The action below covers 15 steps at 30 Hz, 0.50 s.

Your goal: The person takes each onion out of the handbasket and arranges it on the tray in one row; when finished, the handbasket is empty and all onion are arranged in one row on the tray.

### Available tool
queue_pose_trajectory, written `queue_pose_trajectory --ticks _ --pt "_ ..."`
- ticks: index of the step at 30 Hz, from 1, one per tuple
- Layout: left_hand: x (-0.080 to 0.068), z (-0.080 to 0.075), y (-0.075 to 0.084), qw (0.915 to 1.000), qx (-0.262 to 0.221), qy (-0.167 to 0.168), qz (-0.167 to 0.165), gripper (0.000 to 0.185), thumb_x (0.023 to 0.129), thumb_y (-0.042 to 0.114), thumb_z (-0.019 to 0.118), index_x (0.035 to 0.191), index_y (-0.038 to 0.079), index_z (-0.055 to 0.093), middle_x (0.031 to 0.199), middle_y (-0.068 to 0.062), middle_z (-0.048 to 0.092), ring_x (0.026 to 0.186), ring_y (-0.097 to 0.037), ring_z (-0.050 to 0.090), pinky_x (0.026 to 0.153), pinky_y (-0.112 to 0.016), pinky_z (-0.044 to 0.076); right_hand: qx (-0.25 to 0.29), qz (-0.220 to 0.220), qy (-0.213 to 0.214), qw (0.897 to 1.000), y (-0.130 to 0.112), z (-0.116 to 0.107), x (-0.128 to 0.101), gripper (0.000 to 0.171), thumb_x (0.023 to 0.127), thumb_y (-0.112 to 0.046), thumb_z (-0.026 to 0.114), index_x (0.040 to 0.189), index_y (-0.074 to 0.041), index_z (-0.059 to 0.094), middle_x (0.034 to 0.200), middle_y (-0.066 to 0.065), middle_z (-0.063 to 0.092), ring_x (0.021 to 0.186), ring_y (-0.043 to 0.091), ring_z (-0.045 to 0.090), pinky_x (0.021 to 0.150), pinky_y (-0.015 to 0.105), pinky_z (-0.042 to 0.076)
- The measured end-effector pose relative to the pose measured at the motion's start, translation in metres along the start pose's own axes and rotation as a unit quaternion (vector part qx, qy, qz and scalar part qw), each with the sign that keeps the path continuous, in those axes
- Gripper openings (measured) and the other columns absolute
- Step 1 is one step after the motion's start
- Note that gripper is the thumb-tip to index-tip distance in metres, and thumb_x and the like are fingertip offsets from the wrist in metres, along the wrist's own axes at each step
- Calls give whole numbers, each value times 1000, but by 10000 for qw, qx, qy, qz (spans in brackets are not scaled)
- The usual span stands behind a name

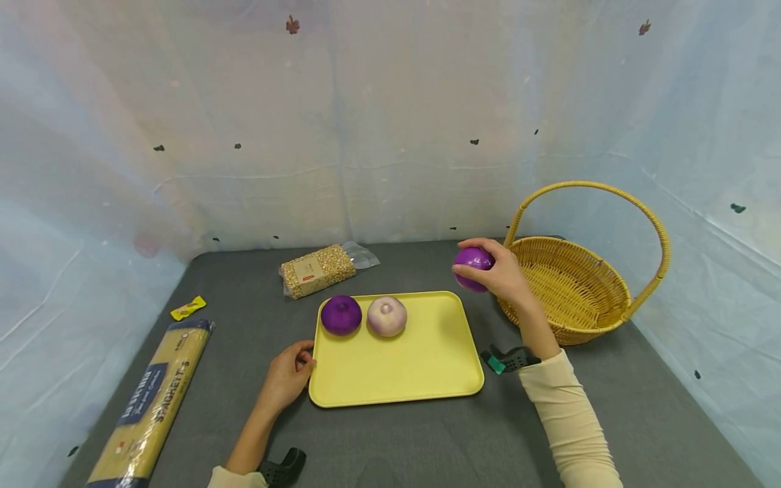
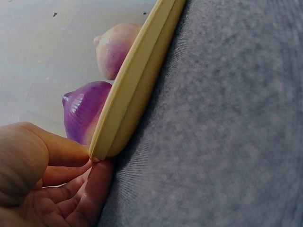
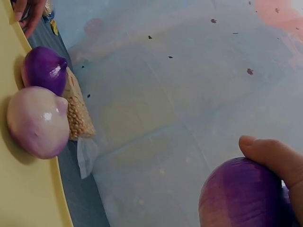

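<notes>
In the head view my right hand (image 1: pixel 503 271) grips a purple onion (image 1: pixel 473 264) between thumb and fingers, in the air beside the wicker basket (image 1: pixel 564 332). The right wrist view shows this onion (image 3: pixel 241 194) large, with the thumb over it. My left hand (image 1: pixel 289 373) pinches the left rim of the yellow tray (image 1: pixel 396 369); the left wrist view has thumb and fingertips at the tray's edge (image 2: pixel 123 104). On the tray's back left part sit a dark purple onion (image 1: pixel 341 315) and a pale pinkish-white onion (image 1: pixel 387 316), side by side.
Behind the tray lies a clear bag of tan beans or grains (image 1: pixel 320 271). A long spaghetti pack (image 1: pixel 152 407) and a small yellow packet (image 1: pixel 188 308) lie at the left of the grey table (image 1: pixel 390 447). The basket's tall handle (image 1: pixel 662 251) arches up at the right.
</notes>
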<state>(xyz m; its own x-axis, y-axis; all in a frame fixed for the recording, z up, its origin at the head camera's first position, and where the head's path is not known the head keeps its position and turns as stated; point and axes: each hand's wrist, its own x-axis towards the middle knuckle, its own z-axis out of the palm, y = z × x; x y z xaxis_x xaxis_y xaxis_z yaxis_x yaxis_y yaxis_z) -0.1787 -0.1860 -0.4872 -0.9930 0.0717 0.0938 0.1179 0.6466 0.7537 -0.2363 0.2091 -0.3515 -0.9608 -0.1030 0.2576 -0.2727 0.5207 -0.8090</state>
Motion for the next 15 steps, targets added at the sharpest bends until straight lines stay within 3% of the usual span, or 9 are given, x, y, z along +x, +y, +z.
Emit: queue_pose_trajectory --ticks 5,9,15 --pt "0 0 0 10000 0 -1 18 32 83 1 62 115 -5 59 81 -6 57 63 -11 50 54 -24 40 -15 -17 -126 9999 -11 9 0 49 80 -17 73 124 -6 56 128 19 48 111 39 48 84 54 46" --pt "0 -1 1 10000 5 27 77 32 83 0 63 114 -6 59 81 -6 57 62 -10 49 54 -24 40 -31 -37 -205 9998 9 19 8 49 78 -26 75 123 -15 59 129 12 50 111 34 49 83 51 47" --pt "0 -1 1 9999 36 44 91 32 83 1 63 114 -5 60 81 -5 57 61 -9 48 53 -23 39 -83 -39 -379 9992 13 30 10 49 77 -34 76 120 -17 60 127 8 51 110 31 51 82 48 48"
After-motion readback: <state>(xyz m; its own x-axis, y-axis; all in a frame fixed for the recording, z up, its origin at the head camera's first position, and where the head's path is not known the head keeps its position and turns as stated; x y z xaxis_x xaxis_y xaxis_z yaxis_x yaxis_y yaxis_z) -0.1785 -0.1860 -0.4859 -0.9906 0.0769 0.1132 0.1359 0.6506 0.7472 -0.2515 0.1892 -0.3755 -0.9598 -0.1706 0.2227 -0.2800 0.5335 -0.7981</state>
